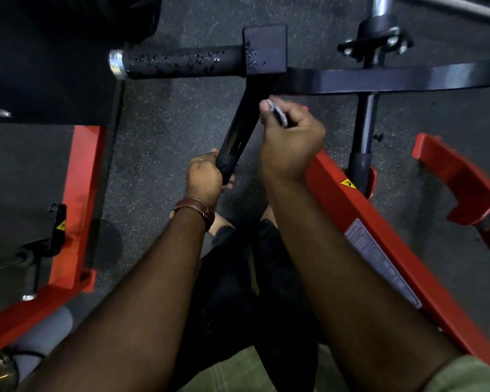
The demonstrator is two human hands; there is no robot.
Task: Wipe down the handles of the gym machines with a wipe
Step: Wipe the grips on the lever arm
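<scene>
Dark speckled rubber floor (164, 131) lies beneath red machine frames (77, 199), dimly lit.

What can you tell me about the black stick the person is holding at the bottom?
The slanted black handle is a round bar, seemingly metal with a glossy dark finish. It tilts from the square black block above down toward the person. The left hand grips its lower end, where the coating looks rough and chipped. The right hand holds a pale wipe against its upper right side. Speckled grey floor lies beneath.
</scene>
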